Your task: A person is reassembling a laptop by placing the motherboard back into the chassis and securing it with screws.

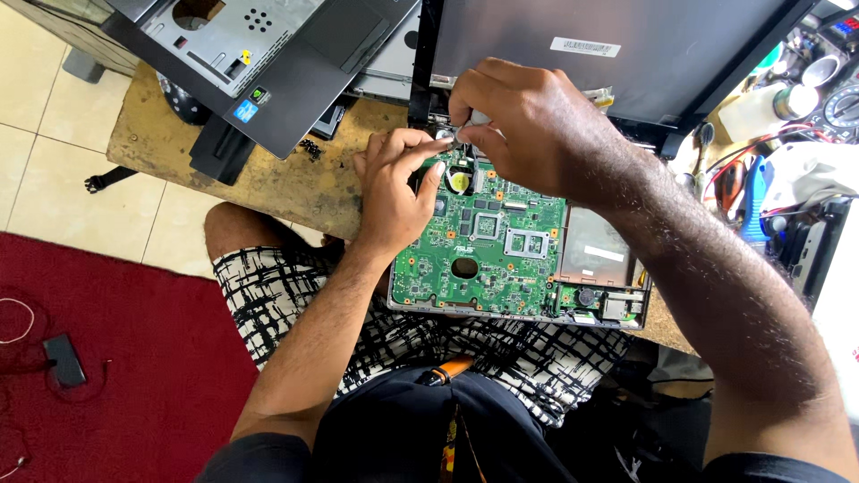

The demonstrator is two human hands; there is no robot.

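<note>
Glossy green circuit board on a rough, worn wooden tabletop; beside the board, matt dark plastic laptop cover.

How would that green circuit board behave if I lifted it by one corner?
The green circuit board looks thin, flat and rigid, so probably stiff and light. Its many small exposed chips suggest it is fragile. It overhangs the table edge towards the lap, so it might tip.

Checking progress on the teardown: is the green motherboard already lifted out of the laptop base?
No: the green motherboard lies in the laptop base, both hands at its top edge.
</note>
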